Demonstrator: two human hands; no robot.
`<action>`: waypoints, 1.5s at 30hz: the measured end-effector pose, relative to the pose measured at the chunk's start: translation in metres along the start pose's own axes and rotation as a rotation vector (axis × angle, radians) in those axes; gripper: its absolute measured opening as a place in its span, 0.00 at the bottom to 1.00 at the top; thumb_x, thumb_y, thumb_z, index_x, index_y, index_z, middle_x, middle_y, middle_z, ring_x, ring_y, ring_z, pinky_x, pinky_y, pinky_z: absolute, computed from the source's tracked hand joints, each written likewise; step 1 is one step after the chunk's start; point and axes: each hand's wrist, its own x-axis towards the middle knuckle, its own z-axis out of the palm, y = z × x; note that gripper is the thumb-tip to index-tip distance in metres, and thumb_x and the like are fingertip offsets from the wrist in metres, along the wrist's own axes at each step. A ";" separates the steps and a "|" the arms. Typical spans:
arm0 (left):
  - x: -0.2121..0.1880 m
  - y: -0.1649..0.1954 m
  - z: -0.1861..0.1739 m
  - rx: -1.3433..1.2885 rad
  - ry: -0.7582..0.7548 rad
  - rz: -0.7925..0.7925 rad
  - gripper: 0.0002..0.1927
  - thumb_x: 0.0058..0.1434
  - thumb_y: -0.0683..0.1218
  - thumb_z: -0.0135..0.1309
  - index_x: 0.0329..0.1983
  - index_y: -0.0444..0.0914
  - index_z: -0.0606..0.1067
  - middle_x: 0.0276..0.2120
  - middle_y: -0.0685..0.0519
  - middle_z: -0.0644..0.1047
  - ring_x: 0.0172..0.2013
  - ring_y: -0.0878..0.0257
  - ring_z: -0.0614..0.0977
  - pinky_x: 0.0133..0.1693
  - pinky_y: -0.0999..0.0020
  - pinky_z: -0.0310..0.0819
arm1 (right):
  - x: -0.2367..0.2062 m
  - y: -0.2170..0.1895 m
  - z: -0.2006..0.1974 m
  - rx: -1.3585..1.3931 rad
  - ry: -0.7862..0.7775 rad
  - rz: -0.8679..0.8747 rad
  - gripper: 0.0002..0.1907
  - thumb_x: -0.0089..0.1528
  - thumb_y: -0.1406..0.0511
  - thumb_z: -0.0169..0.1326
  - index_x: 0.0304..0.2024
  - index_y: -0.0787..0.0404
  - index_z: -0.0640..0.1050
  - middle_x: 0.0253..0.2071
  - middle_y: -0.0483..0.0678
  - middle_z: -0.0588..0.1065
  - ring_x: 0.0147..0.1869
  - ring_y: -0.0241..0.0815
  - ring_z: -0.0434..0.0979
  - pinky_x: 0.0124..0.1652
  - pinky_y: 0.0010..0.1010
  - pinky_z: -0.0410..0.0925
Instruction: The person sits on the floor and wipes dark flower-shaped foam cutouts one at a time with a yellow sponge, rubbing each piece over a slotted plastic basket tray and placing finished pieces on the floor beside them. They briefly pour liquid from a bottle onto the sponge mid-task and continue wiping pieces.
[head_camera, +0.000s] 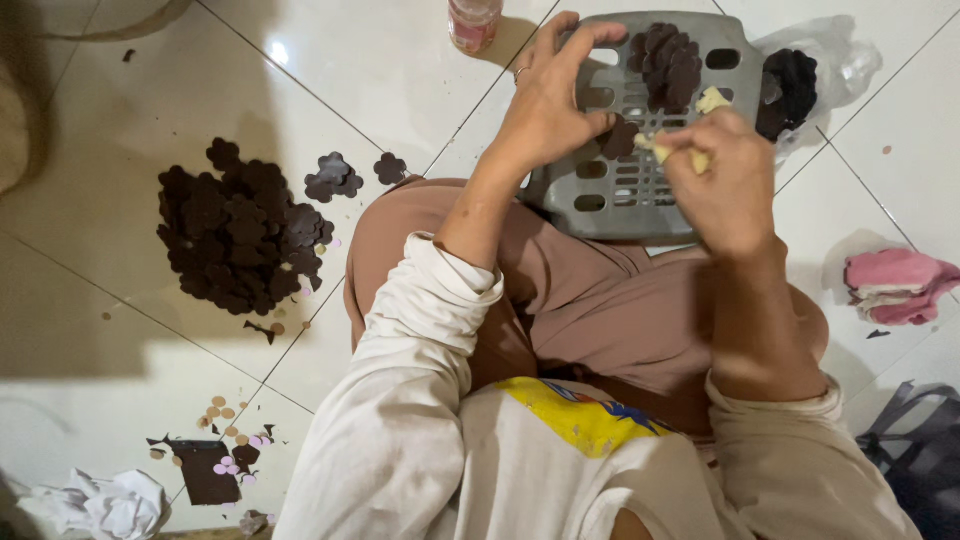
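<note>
My left hand (550, 95) pinches a dark brown flower-shaped cutout (620, 138) between thumb and fingers, over a grey slotted plastic tray (600, 195) resting on my knee. My right hand (725, 180) is closed on a small pale yellow stick-like tool (665, 148) whose tip touches the cutout. A stack of the same dark cutouts (668, 62) lies on the tray's far part. A small pale scrap (712, 99) sits beside that stack.
A big heap of dark flower cutouts (238, 228) lies on the white tiled floor at left, with two loose ones (335, 177) nearby. A clear bag of cutouts (795, 85), a pink cloth (895, 283), a pink-lidded jar (473, 22), crumpled paper (105, 503) and scraps (210, 465) surround me.
</note>
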 end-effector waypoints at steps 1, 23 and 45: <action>0.001 -0.001 0.001 -0.005 -0.011 -0.007 0.44 0.40 0.44 0.75 0.62 0.55 0.70 0.68 0.40 0.61 0.66 0.35 0.64 0.64 0.48 0.64 | 0.002 0.000 -0.001 0.030 0.040 0.036 0.14 0.66 0.74 0.54 0.51 0.60 0.85 0.44 0.53 0.75 0.46 0.47 0.78 0.47 0.39 0.71; -0.005 0.030 -0.015 0.317 -0.074 0.088 0.15 0.49 0.54 0.76 0.31 0.48 0.80 0.72 0.43 0.57 0.74 0.37 0.48 0.65 0.21 0.38 | 0.004 0.018 -0.041 0.359 -0.038 0.217 0.12 0.65 0.72 0.55 0.49 0.63 0.84 0.40 0.42 0.72 0.42 0.31 0.70 0.41 0.22 0.64; -0.008 0.017 0.002 0.178 -0.138 -0.047 0.29 0.47 0.45 0.73 0.50 0.57 0.74 0.76 0.53 0.47 0.73 0.32 0.48 0.64 0.22 0.43 | -0.002 -0.024 0.024 -0.223 -0.088 -0.141 0.16 0.66 0.69 0.61 0.57 0.60 0.83 0.50 0.51 0.75 0.52 0.53 0.72 0.54 0.41 0.69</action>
